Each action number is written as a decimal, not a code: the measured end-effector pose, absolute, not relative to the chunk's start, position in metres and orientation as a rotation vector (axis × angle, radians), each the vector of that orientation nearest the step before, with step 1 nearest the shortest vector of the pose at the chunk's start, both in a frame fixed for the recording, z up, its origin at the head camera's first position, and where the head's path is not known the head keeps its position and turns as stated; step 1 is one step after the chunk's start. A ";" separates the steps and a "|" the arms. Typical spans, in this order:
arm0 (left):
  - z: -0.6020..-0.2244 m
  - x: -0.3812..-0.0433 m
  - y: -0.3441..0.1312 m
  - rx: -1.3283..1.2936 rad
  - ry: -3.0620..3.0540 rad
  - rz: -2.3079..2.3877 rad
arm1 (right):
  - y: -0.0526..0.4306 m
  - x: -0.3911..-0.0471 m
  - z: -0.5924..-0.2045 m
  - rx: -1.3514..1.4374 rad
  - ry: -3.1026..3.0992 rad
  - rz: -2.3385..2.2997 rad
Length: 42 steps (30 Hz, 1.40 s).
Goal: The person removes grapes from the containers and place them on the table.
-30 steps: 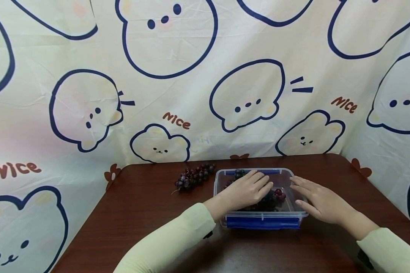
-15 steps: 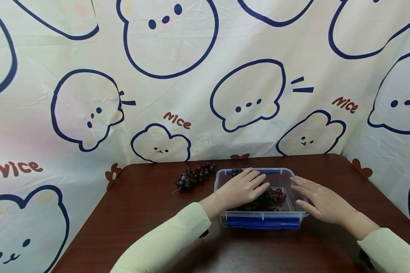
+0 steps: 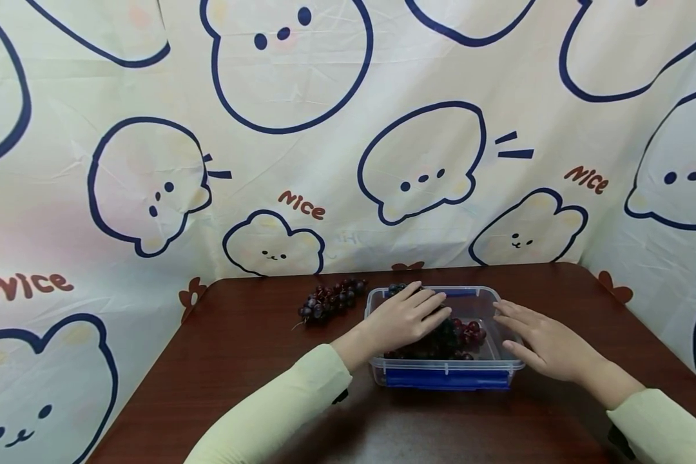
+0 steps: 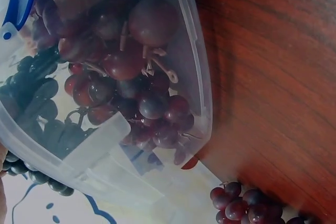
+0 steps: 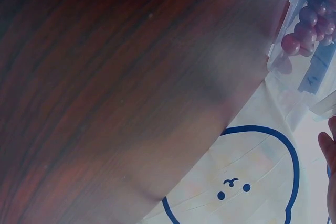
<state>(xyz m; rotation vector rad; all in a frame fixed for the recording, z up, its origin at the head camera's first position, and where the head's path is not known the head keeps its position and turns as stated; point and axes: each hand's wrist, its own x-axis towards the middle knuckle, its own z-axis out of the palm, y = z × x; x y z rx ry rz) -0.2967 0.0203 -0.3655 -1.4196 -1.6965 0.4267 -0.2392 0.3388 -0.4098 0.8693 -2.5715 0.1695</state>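
My left hand (image 3: 403, 322) is over the left part of a clear plastic box (image 3: 446, 365) with blue latches. Its fingers hold a dark bunch of grapes (image 3: 396, 289), whose tip shows past the fingertips; the palm hides most of the grip. In the left wrist view, dark grapes (image 4: 39, 178) hang beyond the box rim, close to the hand's edge. Red grapes (image 3: 470, 332) and blackish-green grapes (image 3: 445, 336) lie inside the box. At the right rim, my right hand (image 3: 545, 338) touches the box with extended fingers, thumb apart.
Another bunch of dark red grapes (image 3: 330, 301) lies on the brown table (image 3: 238, 361), left of the box. Behind the table hangs a white cloth (image 3: 336, 161) printed with cartoon bears; it also lines both sides.
My left hand has shifted a little left, and the dark grapes at its fingertips have moved with it. More red grapes show in the box. The right hand stays put.
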 end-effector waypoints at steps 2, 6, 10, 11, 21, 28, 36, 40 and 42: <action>-0.365 -0.298 0.019 -1.410 -1.687 0.418 | 0.339 -0.239 -0.410 0.866 -2.574 0.170; -0.363 -0.299 0.015 -1.389 -1.670 0.429 | 0.339 -0.239 -0.410 0.864 -2.573 0.171; -0.360 -0.301 0.012 -1.369 -1.663 0.428 | 0.340 -0.239 -0.411 0.867 -2.567 0.171; -0.359 -0.301 0.011 -1.364 -1.665 0.425 | 0.341 -0.239 -0.412 0.869 -2.565 0.171; -0.351 -0.306 0.001 -1.333 -1.642 0.401 | 0.341 -0.239 -0.412 0.880 -2.569 0.179; -0.346 -0.310 -0.005 -1.338 -1.604 0.324 | 0.340 -0.238 -0.410 0.876 -2.581 0.170; -0.339 -0.313 -0.013 -1.342 -1.627 0.284 | 0.339 -0.238 -0.409 0.887 -2.573 0.180; -0.335 -0.314 -0.017 -1.327 -1.615 0.260 | 0.339 -0.238 -0.409 0.874 -2.587 0.174; -0.333 -0.314 -0.020 -1.320 -1.610 0.247 | 0.339 -0.238 -0.409 0.869 -2.595 0.176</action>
